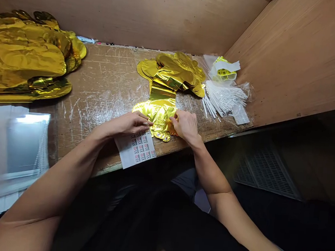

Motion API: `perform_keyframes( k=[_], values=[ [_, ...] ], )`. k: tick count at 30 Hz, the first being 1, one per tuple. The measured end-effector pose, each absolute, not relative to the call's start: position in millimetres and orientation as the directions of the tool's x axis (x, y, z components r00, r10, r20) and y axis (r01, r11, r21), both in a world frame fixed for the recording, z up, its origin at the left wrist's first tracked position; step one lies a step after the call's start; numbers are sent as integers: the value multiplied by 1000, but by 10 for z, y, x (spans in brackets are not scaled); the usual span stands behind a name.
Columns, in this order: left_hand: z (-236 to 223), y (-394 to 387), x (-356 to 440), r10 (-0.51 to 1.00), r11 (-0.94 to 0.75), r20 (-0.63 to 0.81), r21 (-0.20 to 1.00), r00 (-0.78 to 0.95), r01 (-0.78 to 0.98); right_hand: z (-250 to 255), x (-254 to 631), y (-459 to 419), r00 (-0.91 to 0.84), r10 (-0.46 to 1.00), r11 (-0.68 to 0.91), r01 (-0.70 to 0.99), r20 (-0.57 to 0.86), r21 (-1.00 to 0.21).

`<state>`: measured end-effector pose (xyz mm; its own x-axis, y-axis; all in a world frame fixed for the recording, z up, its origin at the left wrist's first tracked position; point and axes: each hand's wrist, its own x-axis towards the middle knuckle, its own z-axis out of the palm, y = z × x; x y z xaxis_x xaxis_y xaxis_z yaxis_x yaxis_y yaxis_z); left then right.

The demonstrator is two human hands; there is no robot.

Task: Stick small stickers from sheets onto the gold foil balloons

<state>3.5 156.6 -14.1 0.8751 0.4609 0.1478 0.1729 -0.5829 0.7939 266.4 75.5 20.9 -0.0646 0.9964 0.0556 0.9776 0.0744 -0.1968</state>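
A flat gold foil balloon (161,115) lies near the front edge of the table, stretching back to a heap of the same shiny foil. My right hand (186,124) pinches its right edge between thumb and fingers. At the opposite edge is my left hand (134,123), its fingers closed together with the tips on the foil. Whether a smaller item is between those fingertips is hidden. Partly beneath my left hand, a white sheet of small printed CE labels (139,148) reaches over the table edge.
More gold foil balloons (186,70) lie behind my hands, and a large stack of gold foil (23,56) is at far left. Clear plastic bags (21,148) lie nearer. White thin sticks (224,97) and a yellow item (226,70) stand right. Wooden panels (296,62) enclose the back and right.
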Motion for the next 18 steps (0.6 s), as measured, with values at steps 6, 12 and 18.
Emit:
perform_keyframes(
  k=[6, 12, 18],
  values=[
    [116, 1530, -92, 538, -474, 150, 867, 829, 151, 10, 2709, 871, -342, 940, 290, 783, 8, -551],
    [193, 1393, -54, 387, -435, 29, 887, 921, 155, 168, 2813, 1098, -353, 916, 85, 638, -192, -766],
    [26, 1335, 79, 337, -594, 20, 780, 941, 196, 347, 2800, 1244, -425, 870, 111, 664, -251, -739]
  ],
)
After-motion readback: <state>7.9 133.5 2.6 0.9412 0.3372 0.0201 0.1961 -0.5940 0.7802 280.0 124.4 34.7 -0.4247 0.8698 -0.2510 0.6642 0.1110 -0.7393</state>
